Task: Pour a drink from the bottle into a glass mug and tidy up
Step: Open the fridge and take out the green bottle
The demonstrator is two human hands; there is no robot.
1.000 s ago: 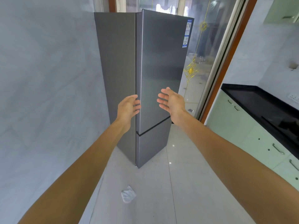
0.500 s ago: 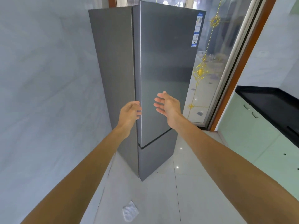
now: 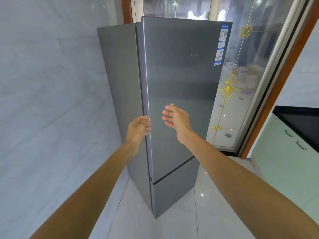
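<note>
A tall grey fridge [image 3: 181, 80] stands in the corner straight ahead, both of its doors closed. My left hand [image 3: 138, 129] is at the left edge of the upper door [image 3: 179, 100], fingers curled around that edge. My right hand [image 3: 176, 118] hovers in front of the upper door with fingers straight and spread, holding nothing. No bottle or glass mug is in view.
A pale marble wall [image 3: 51, 100] runs along the left. A glass sliding door with gold ornaments [image 3: 229, 88] is behind the fridge on the right. A black countertop [image 3: 300, 121] over light green cabinets [image 3: 284, 152] sits at the right edge. Glossy white floor tiles [image 3: 181, 221] lie below.
I have moved closer to the fridge and the view has tilted up. My left hand has reached the upper door's left edge and curled onto it. The right hand stays open in front.
</note>
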